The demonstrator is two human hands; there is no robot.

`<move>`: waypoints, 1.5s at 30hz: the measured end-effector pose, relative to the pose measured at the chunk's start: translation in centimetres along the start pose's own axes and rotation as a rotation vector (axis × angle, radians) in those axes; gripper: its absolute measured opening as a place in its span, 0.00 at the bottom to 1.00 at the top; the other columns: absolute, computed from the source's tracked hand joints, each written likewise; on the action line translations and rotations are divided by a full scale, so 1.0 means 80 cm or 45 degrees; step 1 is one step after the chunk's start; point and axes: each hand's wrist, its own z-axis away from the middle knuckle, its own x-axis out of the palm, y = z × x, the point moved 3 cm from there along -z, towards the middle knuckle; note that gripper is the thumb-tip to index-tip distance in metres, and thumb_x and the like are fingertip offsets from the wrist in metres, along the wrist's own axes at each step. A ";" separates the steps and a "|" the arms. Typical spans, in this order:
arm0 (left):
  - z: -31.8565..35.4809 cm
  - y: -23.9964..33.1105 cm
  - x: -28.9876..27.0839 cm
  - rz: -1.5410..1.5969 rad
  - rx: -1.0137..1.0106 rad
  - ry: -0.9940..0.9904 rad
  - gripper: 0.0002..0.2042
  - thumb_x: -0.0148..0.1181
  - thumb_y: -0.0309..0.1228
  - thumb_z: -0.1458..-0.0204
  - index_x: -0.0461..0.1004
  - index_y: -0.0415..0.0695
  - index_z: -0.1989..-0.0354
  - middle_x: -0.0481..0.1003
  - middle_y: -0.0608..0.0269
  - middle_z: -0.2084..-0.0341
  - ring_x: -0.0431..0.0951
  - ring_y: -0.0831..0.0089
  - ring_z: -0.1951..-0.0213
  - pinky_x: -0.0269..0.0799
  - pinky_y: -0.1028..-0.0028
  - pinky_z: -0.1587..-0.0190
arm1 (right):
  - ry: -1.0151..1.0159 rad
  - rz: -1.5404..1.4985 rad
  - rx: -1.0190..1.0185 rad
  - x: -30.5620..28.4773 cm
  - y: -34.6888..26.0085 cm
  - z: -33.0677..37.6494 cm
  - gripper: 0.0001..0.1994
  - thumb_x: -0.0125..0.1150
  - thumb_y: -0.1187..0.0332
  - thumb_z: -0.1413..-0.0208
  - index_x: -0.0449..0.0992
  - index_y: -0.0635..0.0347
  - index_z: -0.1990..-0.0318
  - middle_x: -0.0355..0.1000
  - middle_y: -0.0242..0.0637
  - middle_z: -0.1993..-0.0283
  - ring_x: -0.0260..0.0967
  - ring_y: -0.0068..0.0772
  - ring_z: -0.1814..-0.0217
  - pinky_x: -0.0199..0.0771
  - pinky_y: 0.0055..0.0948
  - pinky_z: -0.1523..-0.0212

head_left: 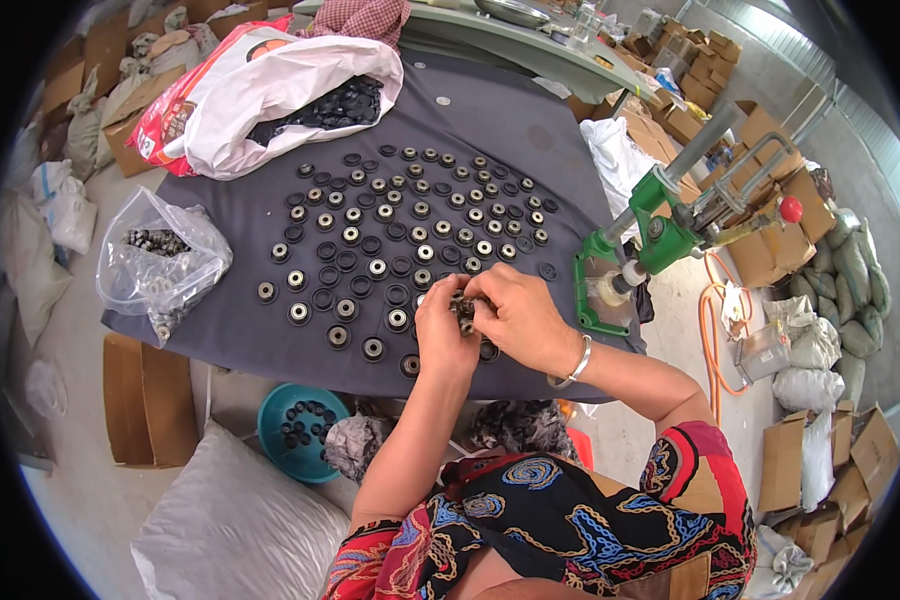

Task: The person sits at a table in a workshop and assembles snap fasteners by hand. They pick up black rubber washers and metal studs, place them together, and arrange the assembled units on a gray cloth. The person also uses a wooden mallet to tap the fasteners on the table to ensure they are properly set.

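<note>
Over the near side of a dark cloth-covered table, my two hands meet. My left hand is closed and cupped around several small metal bearings. From the right, my right hand reaches over with bent fingers pressed onto the same bearings; its fingertips are partly hidden. Spread over the cloth are many black plastic rings, some bare, such as one black ring, others with a metal bearing in the centre, like the bearing in a ring.
A clear plastic bag of metal bearings lies at the table's left. Behind it, a white-and-red sack spills black parts. A green hand press with a red-knobbed lever stands at the right edge. Below are a teal basin and a white sack.
</note>
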 end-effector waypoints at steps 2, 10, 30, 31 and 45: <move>0.007 0.001 0.005 0.005 -0.054 0.048 0.06 0.50 0.28 0.42 0.71 0.39 0.65 0.72 0.64 0.72 0.73 0.75 0.71 0.69 0.74 0.75 | 0.074 -0.032 -0.028 -0.006 0.001 -0.006 0.06 0.56 0.76 0.54 0.75 0.63 0.67 0.71 0.42 0.71 0.71 0.43 0.71 0.71 0.36 0.70; 0.013 0.001 0.015 -0.189 -0.145 -0.173 0.07 0.55 0.32 0.42 0.68 0.43 0.70 0.72 0.64 0.76 0.72 0.74 0.80 0.56 0.81 0.86 | 0.008 -0.311 0.165 -0.011 0.035 -0.016 0.06 0.56 0.73 0.52 0.75 0.65 0.67 0.71 0.42 0.71 0.71 0.44 0.68 0.71 0.36 0.65; 0.006 0.015 0.009 -0.072 -0.115 -0.080 0.08 0.56 0.32 0.43 0.71 0.38 0.67 0.71 0.58 0.77 0.72 0.70 0.79 0.57 0.80 0.85 | 0.201 -0.023 0.139 -0.060 0.161 -0.032 0.10 0.62 0.76 0.55 0.77 0.64 0.63 0.72 0.36 0.69 0.69 0.24 0.72 0.70 0.23 0.70; 0.007 0.017 0.010 -0.024 -0.135 -0.029 0.09 0.55 0.33 0.43 0.71 0.38 0.67 0.71 0.58 0.76 0.72 0.69 0.78 0.57 0.79 0.85 | 0.143 0.013 0.177 -0.057 0.181 -0.030 0.10 0.62 0.76 0.55 0.77 0.65 0.63 0.72 0.36 0.69 0.69 0.24 0.72 0.70 0.23 0.70; 0.004 0.018 0.004 0.017 -0.177 -0.042 0.10 0.52 0.34 0.42 0.71 0.39 0.67 0.71 0.58 0.76 0.72 0.67 0.77 0.57 0.77 0.83 | -0.200 0.239 0.272 0.004 0.241 -0.047 0.10 0.60 0.72 0.56 0.79 0.65 0.65 0.74 0.48 0.64 0.72 0.48 0.63 0.71 0.40 0.59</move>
